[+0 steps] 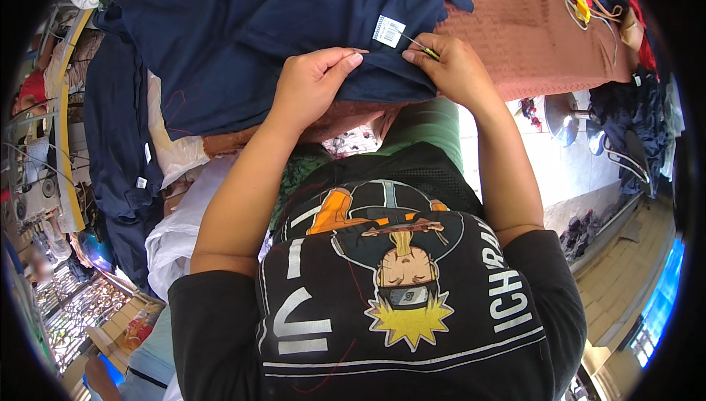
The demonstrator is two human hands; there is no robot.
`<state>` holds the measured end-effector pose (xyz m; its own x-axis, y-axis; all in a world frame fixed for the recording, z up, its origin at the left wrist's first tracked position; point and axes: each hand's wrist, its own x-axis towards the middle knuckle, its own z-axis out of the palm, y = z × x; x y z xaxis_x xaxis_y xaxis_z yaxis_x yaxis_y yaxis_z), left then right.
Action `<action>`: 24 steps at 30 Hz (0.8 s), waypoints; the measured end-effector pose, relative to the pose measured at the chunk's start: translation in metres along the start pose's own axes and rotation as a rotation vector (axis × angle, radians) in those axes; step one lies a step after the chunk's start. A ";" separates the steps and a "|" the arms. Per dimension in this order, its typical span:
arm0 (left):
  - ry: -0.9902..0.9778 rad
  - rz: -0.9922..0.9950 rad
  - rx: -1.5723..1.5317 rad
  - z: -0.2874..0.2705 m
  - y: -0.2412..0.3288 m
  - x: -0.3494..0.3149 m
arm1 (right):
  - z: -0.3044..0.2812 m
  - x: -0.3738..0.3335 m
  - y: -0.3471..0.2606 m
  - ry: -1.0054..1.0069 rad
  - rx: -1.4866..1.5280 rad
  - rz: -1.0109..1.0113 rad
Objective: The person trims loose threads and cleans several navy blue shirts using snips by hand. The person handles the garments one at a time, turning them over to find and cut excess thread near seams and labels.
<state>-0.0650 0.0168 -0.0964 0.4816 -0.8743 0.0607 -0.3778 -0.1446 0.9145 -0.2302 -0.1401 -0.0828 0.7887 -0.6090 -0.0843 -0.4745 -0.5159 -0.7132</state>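
Evidently midway through a navy-blue garment (243, 33)

Our left hand (320, 85) has thumb and forefinger pinched together on a fold of the garment, and our right hand (452, 66) is closed around a slim tool (432, 54) with a yellow-green handle, its thin tip just beside the white barcode label (388, 31). The garment lies spread over the brown-draped desk (537, 33). We judge the work under way, not finished: red thread (173, 103) shows on the garment, though we cannot tell what else remains. The white plastic (176, 235) may be a bag; its contents escape us
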 end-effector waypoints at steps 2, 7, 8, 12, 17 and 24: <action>-0.009 0.045 -0.344 -0.004 -0.005 -0.002 | 0.004 -0.003 0.007 0.075 -0.031 -0.094; -0.265 0.414 0.156 -0.064 -0.001 -0.004 | -0.014 -0.025 0.008 0.092 -0.035 -0.002; -0.328 0.503 0.303 -0.071 0.002 -0.003 | -0.016 -0.029 0.009 0.168 -0.070 -0.036; -0.046 0.325 0.166 -0.057 0.023 -0.009 | -0.028 -0.033 0.006 0.344 0.032 -0.170; -0.081 0.312 0.200 -0.023 0.034 0.004 | -0.028 -0.030 -0.019 0.234 0.234 -0.290; -0.194 0.274 0.266 0.005 0.012 0.004 | 0.013 -0.022 -0.013 0.106 0.508 -0.133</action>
<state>-0.0718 0.0091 -0.0878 0.1868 -0.9644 0.1870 -0.6743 0.0126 0.7384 -0.2361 -0.1125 -0.0810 0.7726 -0.6296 0.0819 -0.1033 -0.2519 -0.9622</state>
